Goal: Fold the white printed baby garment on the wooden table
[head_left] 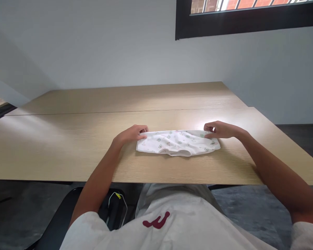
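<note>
A small white cloth (177, 142) with a tiny coloured print lies folded into a wide band on the light wooden table (67, 146). My left hand (132, 133) pinches its upper left corner, fingers closed on the fabric. My right hand (220, 130) pinches the upper right corner the same way. Both forearms reach over the table's near edge.
The table runs wide to both sides, with a seam across its middle and a second surface behind. A grey wall and a dark-framed window (247, 21) stand beyond. A black chair (67, 211) with a black bag and white cable (117, 208) sits below the near edge.
</note>
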The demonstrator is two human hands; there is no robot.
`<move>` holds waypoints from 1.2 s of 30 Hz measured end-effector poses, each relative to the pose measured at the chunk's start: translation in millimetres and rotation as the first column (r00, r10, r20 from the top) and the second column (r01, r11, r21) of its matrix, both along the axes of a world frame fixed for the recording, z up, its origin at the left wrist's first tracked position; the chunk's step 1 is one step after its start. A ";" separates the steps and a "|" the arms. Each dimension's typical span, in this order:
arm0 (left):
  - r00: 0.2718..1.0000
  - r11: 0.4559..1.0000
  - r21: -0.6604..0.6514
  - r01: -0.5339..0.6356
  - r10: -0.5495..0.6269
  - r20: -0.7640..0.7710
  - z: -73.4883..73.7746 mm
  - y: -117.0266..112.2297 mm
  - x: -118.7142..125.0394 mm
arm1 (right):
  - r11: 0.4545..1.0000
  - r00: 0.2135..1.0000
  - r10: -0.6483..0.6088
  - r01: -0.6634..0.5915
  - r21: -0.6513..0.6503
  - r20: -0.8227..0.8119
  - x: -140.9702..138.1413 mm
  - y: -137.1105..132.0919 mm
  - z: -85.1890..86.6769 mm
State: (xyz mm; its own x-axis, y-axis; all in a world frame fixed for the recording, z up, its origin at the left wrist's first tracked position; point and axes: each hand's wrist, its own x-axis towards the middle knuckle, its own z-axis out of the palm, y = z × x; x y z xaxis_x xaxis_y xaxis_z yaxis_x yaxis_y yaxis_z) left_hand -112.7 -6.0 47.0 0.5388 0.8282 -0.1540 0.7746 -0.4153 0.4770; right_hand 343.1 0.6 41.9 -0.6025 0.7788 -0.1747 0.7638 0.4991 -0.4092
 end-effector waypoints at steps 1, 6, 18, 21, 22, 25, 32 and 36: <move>1.000 1.000 0.025 -0.017 0.017 0.020 0.1 0.3 -1.2 | 1.000 0.999 -0.007 0.008 0.028 -0.034 0.3 0.7 -0.9; 0.999 0.997 0.078 -0.023 0.019 0.046 -5.3 3.5 -2.8 | 0.973 0.988 -0.070 0.099 0.209 -0.140 -2.3 3.4 -6.6; 1.000 0.981 0.195 -0.007 0.003 0.019 -12.0 5.8 -0.5 | 0.948 0.987 -0.057 0.101 0.302 -0.152 -0.3 6.8 -10.1; 0.999 0.975 0.219 -0.039 0.040 0.001 -17.3 15.9 -2.2 | 0.935 0.974 -0.129 0.181 0.305 -0.185 -3.3 11.2 -18.0; 0.999 0.973 0.228 -0.044 0.047 -0.009 -18.4 22.6 -2.8 | 0.935 0.971 -0.146 0.199 0.292 -0.192 -4.6 14.5 -20.9; 0.994 0.957 0.285 -0.047 0.073 -0.079 -15.8 52.6 -1.3 | 0.929 0.965 -0.181 0.231 0.289 -0.189 -9.9 30.8 -23.9; 0.976 0.811 0.554 -0.187 0.216 0.014 26.4 110.3 9.4 | 0.794 0.919 -0.253 0.376 0.477 -0.302 -12.8 63.2 21.9; 0.987 0.813 0.566 -0.140 0.065 0.150 45.2 73.7 -5.7 | 0.793 0.914 -0.109 0.317 0.521 -0.390 4.4 33.7 36.3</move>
State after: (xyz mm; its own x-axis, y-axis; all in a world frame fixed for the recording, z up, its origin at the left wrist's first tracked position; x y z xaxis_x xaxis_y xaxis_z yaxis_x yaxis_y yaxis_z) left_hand -118.4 67.7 92.3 0.4290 0.7974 0.4244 0.7819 -0.5631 0.2675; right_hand 347.5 34.3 78.3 -0.3484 0.7878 0.5079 0.7529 0.5580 -0.3490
